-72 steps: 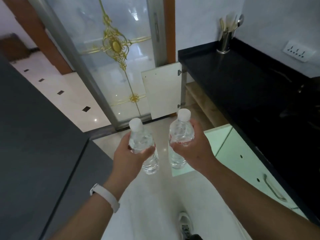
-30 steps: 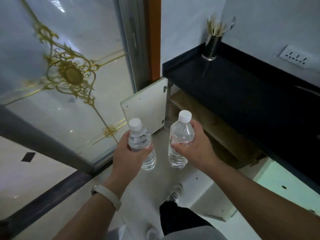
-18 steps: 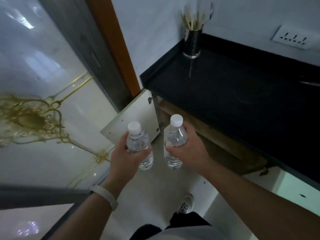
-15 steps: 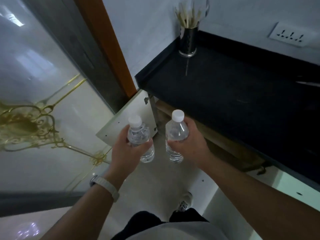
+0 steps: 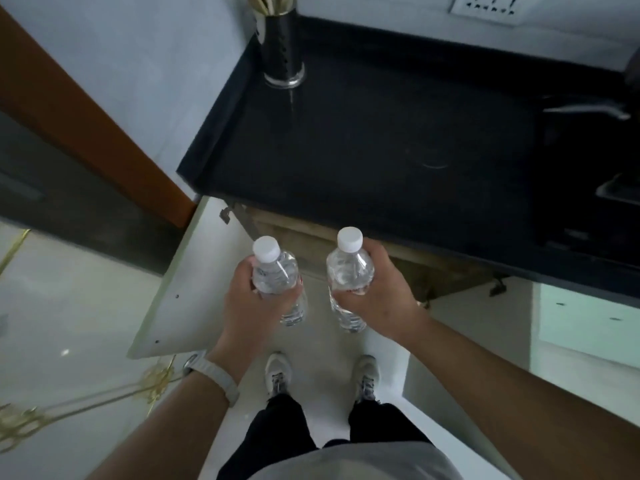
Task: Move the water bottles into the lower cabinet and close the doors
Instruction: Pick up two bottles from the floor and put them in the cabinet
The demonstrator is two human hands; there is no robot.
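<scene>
I hold two clear water bottles with white caps, both upright, above the floor in front of the open lower cabinet (image 5: 311,237). My left hand (image 5: 252,303) grips the left bottle (image 5: 275,271) around its middle. My right hand (image 5: 381,296) grips the right bottle (image 5: 348,268) the same way. The cabinet's left door (image 5: 194,282) stands swung open to the left of my left hand. The right door (image 5: 485,351) is open too, to the right of my right arm. Only a wooden edge of the cabinet's inside shows under the counter.
A black countertop (image 5: 381,133) overhangs the cabinet, with a metal utensil holder (image 5: 282,50) at its back left and a wall socket (image 5: 485,5) above. A glass sliding door with gold ornament (image 5: 69,306) fills the left. My two shoes (image 5: 277,375) stand on the pale floor.
I have turned to face the counter and stepped closer; the view now looks straight down. Both bottles stay in my hands, now directly in front of the open cabinet.
</scene>
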